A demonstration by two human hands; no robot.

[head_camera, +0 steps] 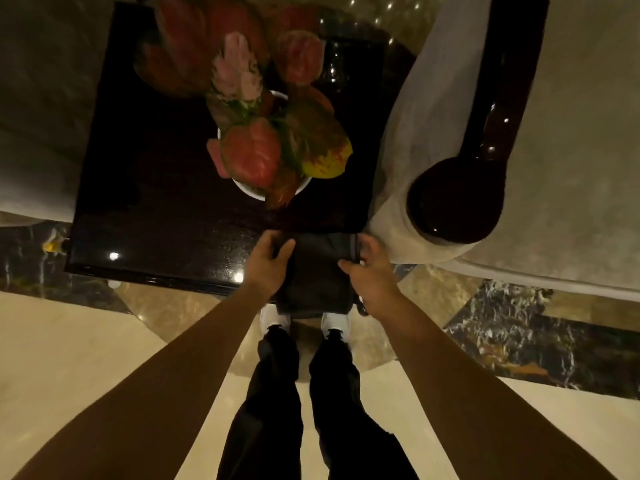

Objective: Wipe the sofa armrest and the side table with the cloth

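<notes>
A dark grey cloth (pixel 317 271) hangs stretched between both my hands over the front right edge of the glossy black side table (pixel 149 216). My left hand (pixel 270 261) pinches the cloth's left upper corner. My right hand (pixel 369 268) grips its right upper corner. To the right, the pale sofa (pixel 391 174) carries a dark polished wooden armrest (pixel 457 199) that ends in a round knob, close to my right hand.
A white pot (pixel 249 190) with red, pink and yellow leaves (pixel 252 150) stands in the middle of the table. Another pale seat (pixel 31 133) flanks the table's left side. My legs and white shoes (pixel 334 322) stand on marble floor in front.
</notes>
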